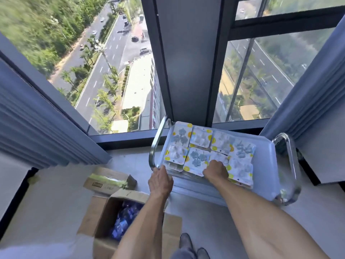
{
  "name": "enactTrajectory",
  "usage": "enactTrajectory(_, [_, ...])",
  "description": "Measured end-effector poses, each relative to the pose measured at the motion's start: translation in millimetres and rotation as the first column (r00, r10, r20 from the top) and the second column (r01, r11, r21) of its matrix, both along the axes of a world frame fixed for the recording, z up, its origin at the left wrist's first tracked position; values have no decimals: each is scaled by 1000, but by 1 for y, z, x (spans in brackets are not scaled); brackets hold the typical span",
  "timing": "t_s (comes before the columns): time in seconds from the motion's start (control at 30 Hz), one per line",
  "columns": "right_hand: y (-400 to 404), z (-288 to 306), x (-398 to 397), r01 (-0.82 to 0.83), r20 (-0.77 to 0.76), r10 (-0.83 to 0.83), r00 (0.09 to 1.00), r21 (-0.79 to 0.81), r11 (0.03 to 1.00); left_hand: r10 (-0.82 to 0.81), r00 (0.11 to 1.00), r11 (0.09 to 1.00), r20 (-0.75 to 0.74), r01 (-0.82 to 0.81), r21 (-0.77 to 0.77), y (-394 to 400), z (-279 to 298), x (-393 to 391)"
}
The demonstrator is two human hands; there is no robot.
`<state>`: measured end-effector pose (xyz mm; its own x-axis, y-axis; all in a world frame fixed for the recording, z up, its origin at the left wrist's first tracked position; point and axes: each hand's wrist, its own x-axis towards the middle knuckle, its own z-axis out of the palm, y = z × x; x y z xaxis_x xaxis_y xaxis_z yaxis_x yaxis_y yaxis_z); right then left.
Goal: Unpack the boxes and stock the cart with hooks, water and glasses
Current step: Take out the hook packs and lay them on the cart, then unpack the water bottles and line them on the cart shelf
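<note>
A cart with a pale blue top tray and chrome side handles stands against the window. Several packs of hooks, on white cards with yellow dots, lie in rows on the tray's left half. My left hand rests at the tray's near left corner, fingers curled against the stack's edge and the cart rim. My right hand presses palm down on a hook pack in the near row. An open cardboard box with blue-wrapped water bottles sits on the floor to the left.
A smaller closed box lies on the floor behind the open one. Grey curtains hang on both sides. A wide window pillar rises behind the cart. My shoes show at the bottom edge.
</note>
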<state>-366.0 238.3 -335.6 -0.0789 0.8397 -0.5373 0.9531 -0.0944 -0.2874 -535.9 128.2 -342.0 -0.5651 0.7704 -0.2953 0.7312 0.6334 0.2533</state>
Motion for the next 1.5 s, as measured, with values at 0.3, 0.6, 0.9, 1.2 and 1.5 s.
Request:
enactTrajectory(0.3, [-92,-66,-43,-128,79,143,987,-174,976,183,982,950,35,-168,-265,-139,-70,-28])
enactTrajectory(0.6, [-150,-141,-144,-277,-14,279,960,-179,944,264,962,918,70,-229,-322,-194,-133,-88])
enactTrajectory(0.9, [-213,-217,-163,-354,49,375,926,-236,905,324,931,903,170,-251,-349,-230,-200,-74])
enactTrajectory(1.2, [-247,-264,-135,-574,58,601,797,-233,785,440,879,862,185,-356,-362,-251,-239,-24])
enactTrajectory(1.5, [-244,-351,-125,-599,96,617,781,-160,784,445,881,864,159,-375,-336,-250,-338,-17])
